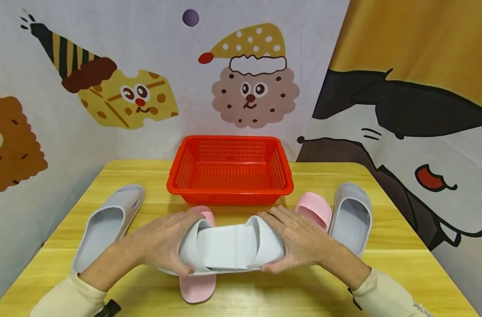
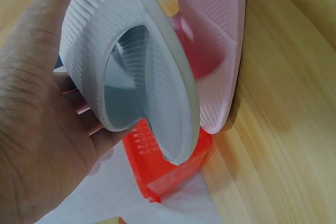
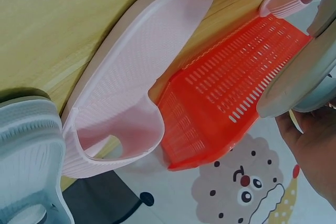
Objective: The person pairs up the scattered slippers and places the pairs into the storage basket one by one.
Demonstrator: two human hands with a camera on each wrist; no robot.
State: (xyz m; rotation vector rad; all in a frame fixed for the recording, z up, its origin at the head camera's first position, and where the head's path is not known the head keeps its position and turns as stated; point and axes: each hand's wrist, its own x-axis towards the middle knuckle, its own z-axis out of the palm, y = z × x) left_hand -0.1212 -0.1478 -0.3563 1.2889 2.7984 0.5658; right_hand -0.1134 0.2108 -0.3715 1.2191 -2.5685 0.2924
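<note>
Cream long sleeves (image 1: pixel 72 295) cover both arms to the wrists.

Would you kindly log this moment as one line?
left hand: holds white slippers | right hand: holds same | red basket: empty

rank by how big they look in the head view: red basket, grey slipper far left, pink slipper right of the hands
1. red basket
2. grey slipper at far left
3. pink slipper, partly hidden behind the right hand, so its full size is unsure
</note>
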